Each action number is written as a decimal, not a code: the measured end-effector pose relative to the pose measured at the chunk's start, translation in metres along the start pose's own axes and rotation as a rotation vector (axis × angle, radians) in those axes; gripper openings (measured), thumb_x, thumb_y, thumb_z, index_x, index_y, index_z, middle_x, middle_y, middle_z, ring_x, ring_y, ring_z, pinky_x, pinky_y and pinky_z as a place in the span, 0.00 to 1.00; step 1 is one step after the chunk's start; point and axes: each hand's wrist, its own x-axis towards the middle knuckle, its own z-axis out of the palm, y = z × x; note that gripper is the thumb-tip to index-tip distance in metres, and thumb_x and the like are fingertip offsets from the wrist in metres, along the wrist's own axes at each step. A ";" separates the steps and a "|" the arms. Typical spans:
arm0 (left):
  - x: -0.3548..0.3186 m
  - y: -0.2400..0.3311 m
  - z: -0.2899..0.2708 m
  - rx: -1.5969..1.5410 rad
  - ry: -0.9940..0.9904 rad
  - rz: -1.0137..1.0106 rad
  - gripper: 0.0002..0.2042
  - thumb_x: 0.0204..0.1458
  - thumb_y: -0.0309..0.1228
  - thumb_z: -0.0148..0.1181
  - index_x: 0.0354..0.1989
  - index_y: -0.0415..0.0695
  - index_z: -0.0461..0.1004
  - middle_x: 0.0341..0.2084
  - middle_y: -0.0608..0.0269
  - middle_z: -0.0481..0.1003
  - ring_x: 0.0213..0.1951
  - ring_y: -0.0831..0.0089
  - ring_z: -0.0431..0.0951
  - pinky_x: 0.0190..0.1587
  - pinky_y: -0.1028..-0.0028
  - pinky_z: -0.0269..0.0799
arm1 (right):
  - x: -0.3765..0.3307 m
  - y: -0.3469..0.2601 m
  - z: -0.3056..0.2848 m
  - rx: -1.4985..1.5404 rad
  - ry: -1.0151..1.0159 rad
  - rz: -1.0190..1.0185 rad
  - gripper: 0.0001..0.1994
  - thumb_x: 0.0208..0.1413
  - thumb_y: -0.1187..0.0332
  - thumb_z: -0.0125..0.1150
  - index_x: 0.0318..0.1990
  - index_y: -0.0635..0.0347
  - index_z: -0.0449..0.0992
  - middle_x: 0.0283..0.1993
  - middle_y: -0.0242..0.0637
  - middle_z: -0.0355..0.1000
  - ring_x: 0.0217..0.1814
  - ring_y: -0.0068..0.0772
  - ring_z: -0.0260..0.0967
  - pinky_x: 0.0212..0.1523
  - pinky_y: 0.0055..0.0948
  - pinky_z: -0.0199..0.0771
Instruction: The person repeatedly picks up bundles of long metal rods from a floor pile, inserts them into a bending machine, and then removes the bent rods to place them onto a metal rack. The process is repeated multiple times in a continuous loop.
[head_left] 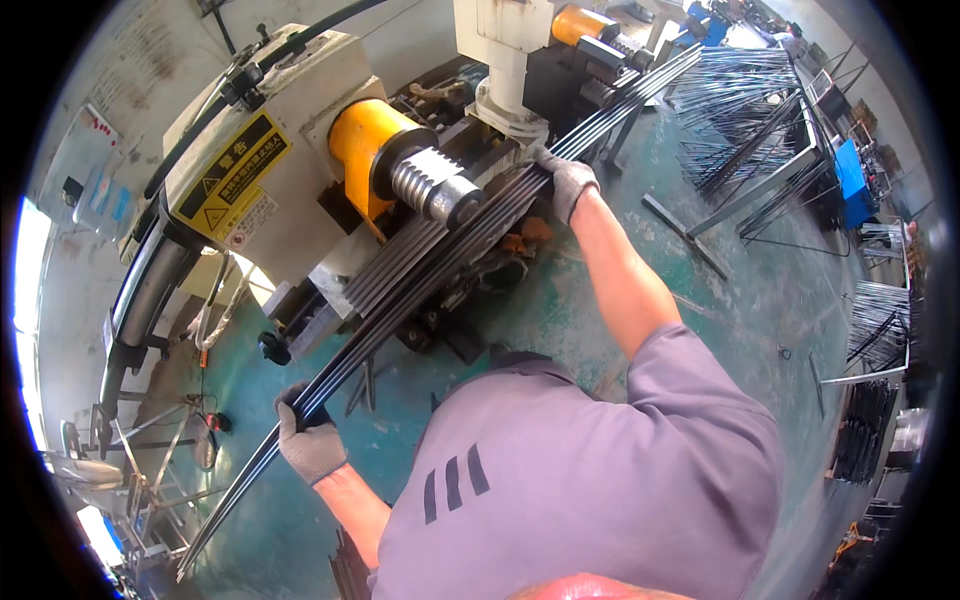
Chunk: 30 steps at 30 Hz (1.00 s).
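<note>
Nearest, the gloved left hand [310,440] is clamped round a bundle of long dark metal rods [420,285] slanting across the green floor [760,300]. Farther up, the gloved right hand [568,185] grips the same bundle beside the machine's ribbed roller [430,183]. A yellow-and-black rectangular warning label [232,168] sits on the cream housing [290,90]; the rods' far ends blur among stacked rods behind

rods [420,285]: dark metal, smooth, faint sheen | left hand [310,440] and right hand [568,185]: grey knit cloth gloves, matt, soiled | machine body [290,200]: cream painted metal, scuffed | roller [430,185]: bare ribbed steel, shiny | collar [360,140]: glossy yellow paint | floor [760,290]: green coated concrete, worn, stained | shirt [600,480]: matt grey cloth
</note>
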 end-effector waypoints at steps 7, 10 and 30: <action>0.038 -0.012 -0.007 -0.054 -0.051 -0.033 0.19 0.76 0.36 0.52 0.60 0.30 0.77 0.57 0.43 0.81 0.62 0.50 0.80 0.74 0.50 0.71 | 0.078 -0.055 0.026 -0.161 0.215 -0.001 0.21 0.59 0.61 0.83 0.51 0.65 0.83 0.51 0.44 0.85 0.46 0.42 0.83 0.56 0.45 0.82; 0.048 0.012 -0.028 -0.163 0.125 -0.007 0.20 0.77 0.36 0.51 0.62 0.27 0.75 0.58 0.42 0.80 0.63 0.50 0.79 0.74 0.50 0.72 | 0.127 -0.065 0.010 -0.057 0.069 0.040 0.24 0.58 0.59 0.85 0.53 0.67 0.83 0.53 0.45 0.85 0.50 0.42 0.83 0.61 0.40 0.79; 0.081 -0.078 0.020 -0.053 0.281 -0.011 0.17 0.76 0.33 0.55 0.63 0.32 0.76 0.59 0.48 0.80 0.62 0.58 0.79 0.73 0.59 0.71 | 0.074 0.022 0.044 0.095 -0.098 0.036 0.18 0.62 0.67 0.78 0.54 0.68 0.84 0.51 0.42 0.86 0.47 0.42 0.85 0.52 0.43 0.86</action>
